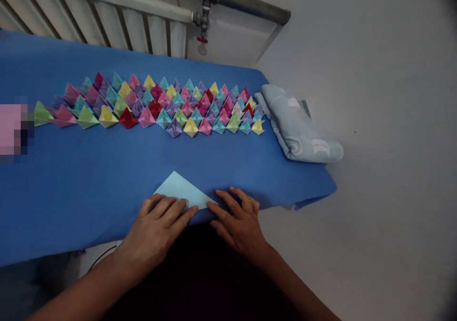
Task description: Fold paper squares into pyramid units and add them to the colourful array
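Observation:
A light blue sheet of paper (pixel 182 189), folded to a triangle, lies at the front edge of the blue table cover, its top corner pointing away from me. My left hand (pixel 157 221) lies over its left and lower part, fingers stretched out and flat on the paper. At the paper's right corner is my right hand (pixel 241 218), its fingers apart and the index fingertip touching the corner. The paper's left corner is hidden under my left hand.
Rows of small folded paper boats (pixel 155 107) in many colours stand across the blue cover (pixel 107 178). A folded grey-blue blanket (pixel 303 125) lies at the right end. Behind are a radiator (pixel 117 21) and a pipe (pixel 250 5). A pixelated pink patch shows at far left.

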Tool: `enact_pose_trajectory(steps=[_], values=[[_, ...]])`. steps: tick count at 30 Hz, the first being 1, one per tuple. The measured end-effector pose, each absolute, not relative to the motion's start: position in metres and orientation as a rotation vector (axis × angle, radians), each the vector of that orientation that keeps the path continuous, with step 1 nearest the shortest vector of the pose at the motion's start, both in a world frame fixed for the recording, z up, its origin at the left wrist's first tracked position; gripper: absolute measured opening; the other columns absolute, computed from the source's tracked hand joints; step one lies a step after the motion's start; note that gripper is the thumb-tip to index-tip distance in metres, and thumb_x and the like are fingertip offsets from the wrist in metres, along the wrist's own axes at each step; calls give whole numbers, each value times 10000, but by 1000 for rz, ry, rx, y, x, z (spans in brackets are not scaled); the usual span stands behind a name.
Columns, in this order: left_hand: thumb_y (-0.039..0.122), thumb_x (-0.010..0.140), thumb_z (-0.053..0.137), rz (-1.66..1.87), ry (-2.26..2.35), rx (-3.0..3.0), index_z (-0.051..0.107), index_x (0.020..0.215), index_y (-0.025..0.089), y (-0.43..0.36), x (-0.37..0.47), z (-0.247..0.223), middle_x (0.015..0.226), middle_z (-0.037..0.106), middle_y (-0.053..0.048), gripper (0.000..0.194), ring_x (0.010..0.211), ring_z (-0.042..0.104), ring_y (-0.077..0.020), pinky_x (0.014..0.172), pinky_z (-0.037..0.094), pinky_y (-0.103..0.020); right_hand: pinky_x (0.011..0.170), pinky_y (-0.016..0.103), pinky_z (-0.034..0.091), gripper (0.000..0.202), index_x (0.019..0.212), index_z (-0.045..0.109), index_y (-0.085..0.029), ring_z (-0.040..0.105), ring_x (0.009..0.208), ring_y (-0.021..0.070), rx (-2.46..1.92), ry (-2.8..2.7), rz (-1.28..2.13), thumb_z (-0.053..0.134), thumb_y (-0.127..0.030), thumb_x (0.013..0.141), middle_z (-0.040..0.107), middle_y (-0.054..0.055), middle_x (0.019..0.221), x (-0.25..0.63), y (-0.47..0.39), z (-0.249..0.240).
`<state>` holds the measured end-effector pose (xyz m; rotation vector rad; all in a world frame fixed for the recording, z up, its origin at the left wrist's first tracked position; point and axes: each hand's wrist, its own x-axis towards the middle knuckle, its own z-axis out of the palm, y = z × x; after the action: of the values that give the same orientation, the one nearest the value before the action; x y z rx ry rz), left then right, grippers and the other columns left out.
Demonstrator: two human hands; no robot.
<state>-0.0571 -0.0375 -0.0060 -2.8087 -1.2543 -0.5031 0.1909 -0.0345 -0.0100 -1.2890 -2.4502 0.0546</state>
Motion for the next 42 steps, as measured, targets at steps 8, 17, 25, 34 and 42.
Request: enact_pose_trajectory(steps=[8,17,25,34,42], values=[[42,900,407,-474,-1378,-2712,552,1313,209,-64,-76,-9,1277,640,-94,469,1098,574,-286,928,368,-451,936,486,330,314,1215,608,-288,431,1222,321,-1281,-2425,51,555,-297,906,594,58,1294,194,-34,-11],[150,910,498,-589,-1387,-2594,631,1123,129,-61,-55,-4,1123,696,-122,252,992,616,-263,906,401,-430,904,425,349,285,1147,574,-191,525,1058,255,-1098,-2462,167,592,-243,867,640,85,1151,183,-26,-7],[158,889,580,-754,-1337,-2574,623,1047,158,-59,-55,-9,929,699,-75,164,856,620,-214,851,417,-390,811,358,347,189,1028,615,-188,526,857,183,-993,-2460,103,481,-120,912,643,49,938,180,-30,-5],[139,895,581,-926,-1289,-2576,644,991,148,-56,-51,-4,877,693,-56,116,802,623,-185,833,411,-385,759,340,365,138,949,626,-188,521,774,159,-822,-2394,64,519,-113,903,648,26,833,180,-24,4],[226,907,565,-1324,-1595,-2809,616,956,243,-60,-55,40,851,664,13,73,819,624,-156,774,460,-320,868,345,454,371,1183,537,-247,606,977,182,-826,-1983,795,686,-266,845,667,35,1051,166,-20,62]])
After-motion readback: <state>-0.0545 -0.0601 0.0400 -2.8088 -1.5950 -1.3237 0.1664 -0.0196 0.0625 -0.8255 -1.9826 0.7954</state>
